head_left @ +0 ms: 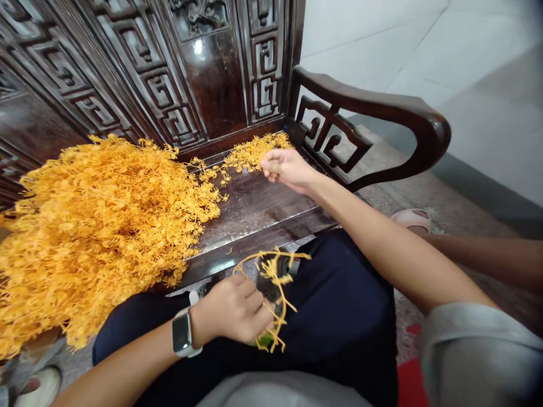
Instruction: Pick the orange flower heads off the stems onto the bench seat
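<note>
My left hand [240, 308], with a watch [182, 333] on its wrist, is closed around a yellow artificial flower stem [280, 277] above my lap. Thin branches of the stem curl out past the fingers, and a bit of green shows below them. Over the bench seat, my right hand [286, 168] has its fingers pinched together beside a small pile of yellow flower pieces [250, 151]. Whatever those fingertips hold, if anything, is too small to make out. To the left rises a large heap of yellow artificial flowers [114, 220].
A dark carved wooden bench [254, 198] has a lattice back [216, 85] and a curved armrest [377, 107] on the right. Another person's leg and pink shoe [411, 219] are at the right. Something red [410, 381] lies on the floor below.
</note>
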Motion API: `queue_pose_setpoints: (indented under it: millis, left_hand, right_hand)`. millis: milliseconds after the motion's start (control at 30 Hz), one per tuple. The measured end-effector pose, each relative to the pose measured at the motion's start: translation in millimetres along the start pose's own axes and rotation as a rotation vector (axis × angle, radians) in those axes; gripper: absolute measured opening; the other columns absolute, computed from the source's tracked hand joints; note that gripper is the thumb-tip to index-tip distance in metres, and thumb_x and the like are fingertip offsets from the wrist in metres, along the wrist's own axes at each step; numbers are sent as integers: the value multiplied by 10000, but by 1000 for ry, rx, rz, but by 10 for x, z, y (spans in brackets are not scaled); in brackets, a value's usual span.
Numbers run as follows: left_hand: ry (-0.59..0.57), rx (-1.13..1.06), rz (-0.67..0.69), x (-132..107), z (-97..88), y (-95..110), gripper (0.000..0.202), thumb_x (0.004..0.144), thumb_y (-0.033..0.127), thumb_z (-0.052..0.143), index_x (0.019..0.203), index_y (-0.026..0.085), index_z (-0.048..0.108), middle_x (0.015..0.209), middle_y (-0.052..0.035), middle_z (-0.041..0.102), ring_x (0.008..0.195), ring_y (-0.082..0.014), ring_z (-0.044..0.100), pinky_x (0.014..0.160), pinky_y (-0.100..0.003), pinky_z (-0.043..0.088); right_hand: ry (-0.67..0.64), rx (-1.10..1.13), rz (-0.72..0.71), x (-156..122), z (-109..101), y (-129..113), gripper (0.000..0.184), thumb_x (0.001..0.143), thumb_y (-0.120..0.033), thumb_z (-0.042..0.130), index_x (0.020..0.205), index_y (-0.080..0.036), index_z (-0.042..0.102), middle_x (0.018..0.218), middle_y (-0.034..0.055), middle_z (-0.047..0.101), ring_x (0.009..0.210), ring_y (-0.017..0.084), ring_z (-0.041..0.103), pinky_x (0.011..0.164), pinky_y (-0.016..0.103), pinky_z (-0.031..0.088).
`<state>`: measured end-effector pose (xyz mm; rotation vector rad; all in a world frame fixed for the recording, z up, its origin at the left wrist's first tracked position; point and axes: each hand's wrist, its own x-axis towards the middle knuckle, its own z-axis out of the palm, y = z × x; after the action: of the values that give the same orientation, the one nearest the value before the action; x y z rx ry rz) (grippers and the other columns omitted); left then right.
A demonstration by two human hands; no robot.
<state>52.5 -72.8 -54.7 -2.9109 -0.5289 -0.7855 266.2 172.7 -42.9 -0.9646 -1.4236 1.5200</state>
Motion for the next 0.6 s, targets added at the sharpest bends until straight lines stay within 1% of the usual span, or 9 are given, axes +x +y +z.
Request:
queue_pose_setpoints:
  millis: [133,233,333,367,400,433,533,567,600]
  left_hand:
    - [-96,9,-50,6,-92,-248,347,1036,240,538,691,201,549,569,5,511,532,-161,447,527,-361,288]
    - [-187,40,-77,-6,-104,-363,328,1034,241,527,710,200,565,579,2,544,533,-166,468,533,-365,317]
    - [-267,38,-66,-34,-48,-363,313,1019,243,553,708,205,560,581,4,561,524,-169,487,523,-366,313]
    - [-293,35,-60,-43,-24,-354,300,1009,241,571,711,205,562,585,5,566,524,-169,495,520,-366,310]
    - [-311,31,-56,-50,-2,-346,289,997,237,591,711,204,564,587,6,569,524,-170,503,518,-365,309]
    - [-319,31,-57,-55,16,-340,282,986,234,607,710,203,564,588,6,570,523,-171,508,516,-365,308]
    - [-328,39,-61,-49,41,-340,281,971,235,631,701,204,559,581,4,569,518,-171,512,513,-360,300]
    - [-331,46,-65,-44,43,-343,278,970,234,631,703,205,560,581,3,572,519,-170,514,514,-358,298]
    - [-337,53,-72,-39,45,-345,275,971,230,628,706,205,561,582,2,576,520,-170,517,515,-357,299]
  right_hand:
    - [-586,-266,6,-244,-39,-119,273,845,-376,883,931,-142,773,791,25,745,663,96,585,627,249,438]
    - [-881,-280,-52,-385,-19,-316,320,841,-428,893,933,-145,774,840,17,757,716,93,608,677,241,460]
    - [-1173,-249,-22,-429,-72,-451,369,802,-464,927,883,-144,764,831,32,749,726,109,632,673,246,479]
    - [-1219,-192,-21,-410,-97,-458,394,770,-476,948,852,-145,751,811,36,741,719,118,639,664,251,485]
    - [-1173,-89,-39,-372,-120,-444,419,744,-492,961,829,-152,729,785,30,726,695,118,631,647,253,486]
    - [-1024,52,-67,-315,-136,-411,437,737,-509,959,832,-166,706,768,16,709,667,110,610,629,250,481]
    - [-257,479,-54,-90,-138,-246,378,807,-454,898,952,-210,649,850,-14,699,630,73,525,589,216,452]
    - [-58,547,1,-23,-129,-189,337,827,-386,871,1009,-220,641,904,-11,707,636,69,510,581,208,444]
    - [53,567,66,27,-118,-138,320,830,-308,847,1059,-224,640,937,-3,712,642,72,502,573,204,436]
